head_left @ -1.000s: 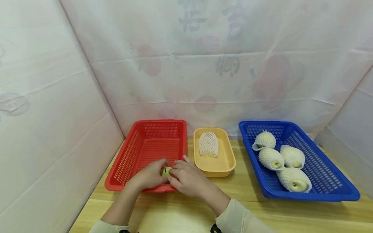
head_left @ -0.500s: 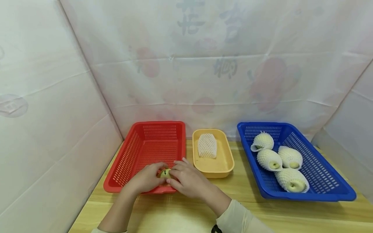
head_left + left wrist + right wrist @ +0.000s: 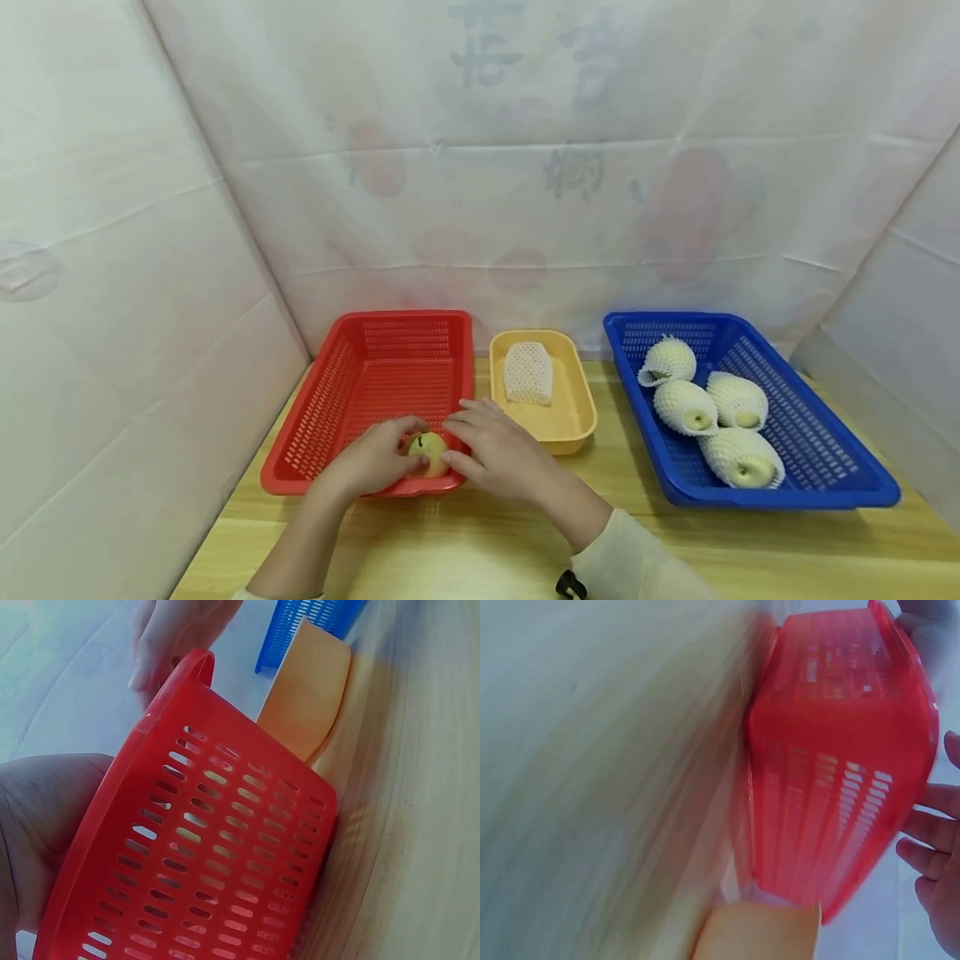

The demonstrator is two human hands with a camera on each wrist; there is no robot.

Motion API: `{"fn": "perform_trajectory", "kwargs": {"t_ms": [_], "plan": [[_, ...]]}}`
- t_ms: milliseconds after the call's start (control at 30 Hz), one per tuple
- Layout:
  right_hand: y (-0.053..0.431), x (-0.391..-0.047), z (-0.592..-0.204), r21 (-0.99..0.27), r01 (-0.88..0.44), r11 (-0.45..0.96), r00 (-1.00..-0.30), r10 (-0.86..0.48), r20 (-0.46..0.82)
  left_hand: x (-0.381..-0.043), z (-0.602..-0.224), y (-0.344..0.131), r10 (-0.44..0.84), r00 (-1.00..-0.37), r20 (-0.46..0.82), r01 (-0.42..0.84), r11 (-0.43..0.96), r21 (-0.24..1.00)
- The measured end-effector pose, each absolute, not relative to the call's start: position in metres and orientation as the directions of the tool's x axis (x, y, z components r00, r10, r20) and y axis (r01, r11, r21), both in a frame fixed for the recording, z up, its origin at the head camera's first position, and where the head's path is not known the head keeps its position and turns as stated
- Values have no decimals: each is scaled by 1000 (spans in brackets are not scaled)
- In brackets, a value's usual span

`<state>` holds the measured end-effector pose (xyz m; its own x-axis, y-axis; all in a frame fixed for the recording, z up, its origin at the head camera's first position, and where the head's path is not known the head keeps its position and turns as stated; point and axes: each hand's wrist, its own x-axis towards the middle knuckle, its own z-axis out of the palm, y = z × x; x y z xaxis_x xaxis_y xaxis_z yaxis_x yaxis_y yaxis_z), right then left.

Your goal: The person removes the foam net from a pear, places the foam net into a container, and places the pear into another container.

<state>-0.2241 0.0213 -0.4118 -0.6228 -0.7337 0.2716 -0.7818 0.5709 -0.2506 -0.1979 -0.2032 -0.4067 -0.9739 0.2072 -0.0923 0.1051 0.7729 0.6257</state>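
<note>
A round yellow-green pear [image 3: 429, 454] with a dark stem sits inside the front right corner of the red basket [image 3: 465, 358]. My left hand [image 3: 372, 457] reaches over the front rim, its thumb and fingers curled round the pear's left side. On the other side, my right hand [image 3: 506, 454] has its fingers stretched out over the basket's right rim, with the thumb tip right at the pear. In the right wrist view the right hand's fingers [image 3: 934, 829] show spread beside the rim. The basket wall hides most of the left hand's grasp in the left wrist view.
A yellow tray [image 3: 577, 408] holding a white foam net sleeve [image 3: 528, 373] stands right of the red basket. Further right is a blue basket [image 3: 825, 442] with several pears [image 3: 686, 407] in foam nets. Fabric walls [image 3: 480, 208] enclose the wooden table [image 3: 420, 550].
My right hand has drawn back to the right and its fingers have loosened off the pear, which now shows more fully. The left hand stays round the pear. The head view has shifted slightly.
</note>
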Motion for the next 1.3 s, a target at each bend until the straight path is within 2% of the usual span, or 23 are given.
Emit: {"fn": "perform_trajectory", "kwargs": {"t_ms": [300,600,633,867,1000,1133,1300], "plan": [[76,-230,-395,-233,-753,616,-651,-642,405,-188,-406,-207,130,-991,-21,93,805,586],[188,-239,-393,-211,-637,741,-714,-466,522,-180,-403,-201,136,-991,18,122,809,575],[201,-239,-393,-224,-608,762,-738,-437,515,-179,-403,-200,140,-990,26,129,803,582],[285,-242,-396,-264,-347,900,-884,-219,414,-179,-403,-188,179,-975,132,222,755,617],[322,-242,-404,-288,-196,937,-955,-116,273,-179,-404,-178,179,-965,193,261,748,610],[343,-245,-414,-279,-108,954,-992,-84,97,-179,-405,-167,183,-952,246,298,742,601],[352,-251,-421,-273,-121,954,-990,-134,-29,-178,-408,-148,231,-918,323,382,739,555]]}}
